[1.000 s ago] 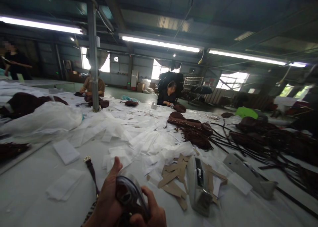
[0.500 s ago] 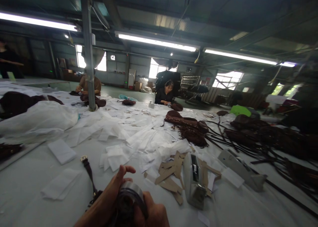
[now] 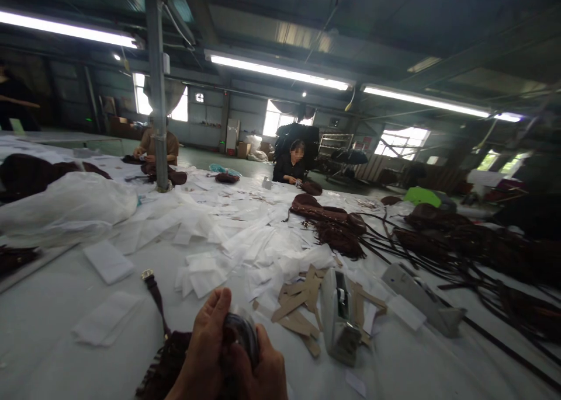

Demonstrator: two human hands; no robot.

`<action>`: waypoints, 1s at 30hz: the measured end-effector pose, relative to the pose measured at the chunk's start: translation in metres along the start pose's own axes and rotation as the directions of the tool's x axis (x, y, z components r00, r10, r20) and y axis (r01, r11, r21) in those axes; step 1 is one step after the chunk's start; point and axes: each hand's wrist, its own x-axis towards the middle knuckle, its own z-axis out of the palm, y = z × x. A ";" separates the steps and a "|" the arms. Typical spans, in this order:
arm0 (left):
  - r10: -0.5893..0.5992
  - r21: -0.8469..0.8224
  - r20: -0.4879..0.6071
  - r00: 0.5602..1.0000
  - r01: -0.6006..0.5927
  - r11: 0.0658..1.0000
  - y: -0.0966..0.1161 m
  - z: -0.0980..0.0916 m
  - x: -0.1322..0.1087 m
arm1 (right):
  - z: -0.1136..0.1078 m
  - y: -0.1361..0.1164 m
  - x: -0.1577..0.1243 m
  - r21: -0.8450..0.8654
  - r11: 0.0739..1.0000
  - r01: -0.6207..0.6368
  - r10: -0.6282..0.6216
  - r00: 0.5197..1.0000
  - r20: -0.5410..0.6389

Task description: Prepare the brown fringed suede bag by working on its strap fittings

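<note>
A roll of clear tape (image 3: 248, 325) is held between both hands near the bottom middle, tilted with its edge toward me. My left hand (image 3: 209, 336) is closed against its left side, thumb and fingers drawn together at the top. My right hand (image 3: 263, 362) grips the roll from the right, with its thumb at the hollow middle. Under my left wrist lies a dark brown fringed piece (image 3: 163, 362), partly covered by the hand. From it a strap with a gold buckle (image 3: 148, 275) runs up across the table.
Right of my hands are a grey tape dispenser (image 3: 339, 324), brown paper strips (image 3: 302, 306) and a second dispenser (image 3: 423, 303). White paper sheets (image 3: 258, 236) heap beyond. Brown fringed bags (image 3: 326, 213) and long straps lie farther right. Two people (image 3: 293, 167) sit across the table.
My left hand has moved right and closed onto the tape roll, its raised fingers now folded in. The roll has turned more edge-on. More of the brown fringe shows.
</note>
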 end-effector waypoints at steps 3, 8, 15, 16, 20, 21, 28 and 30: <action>-0.022 0.082 0.065 0.998 0.017 0.997 0.007 -0.004 0.003 | 0.003 0.012 -0.002 -0.152 0.987 0.046 -0.051 0.998 -0.023; -0.162 0.638 0.480 0.862 -0.216 0.739 0.034 -0.016 0.007 | -0.015 0.015 0.003 -0.376 0.821 0.429 -0.339 0.897 0.283; -0.097 0.367 0.389 0.916 -0.057 0.929 0.027 -0.007 0.008 | -0.021 -0.002 0.013 -0.022 0.988 0.150 -0.145 0.978 0.150; -0.091 0.245 0.323 0.942 0.010 0.969 0.023 -0.005 0.010 | -0.020 -0.003 0.013 0.010 0.995 0.098 -0.099 0.985 0.145; -0.117 0.012 0.167 0.979 0.116 0.993 0.006 -0.004 0.014 | -0.017 0.004 0.008 0.062 0.997 0.047 -0.055 0.989 0.136; -0.127 0.017 0.168 0.978 0.126 0.992 0.002 -0.004 0.014 | -0.017 0.007 0.007 0.045 0.998 0.047 -0.053 0.989 0.136; -0.228 0.427 0.323 0.919 0.073 0.901 0.008 -0.020 0.014 | -0.026 0.025 0.004 -0.226 0.961 0.162 -0.120 0.975 0.188; -0.206 0.531 0.379 0.902 -0.030 0.847 0.015 -0.022 0.011 | -0.023 0.026 0.003 -0.315 0.926 0.210 -0.141 0.964 0.226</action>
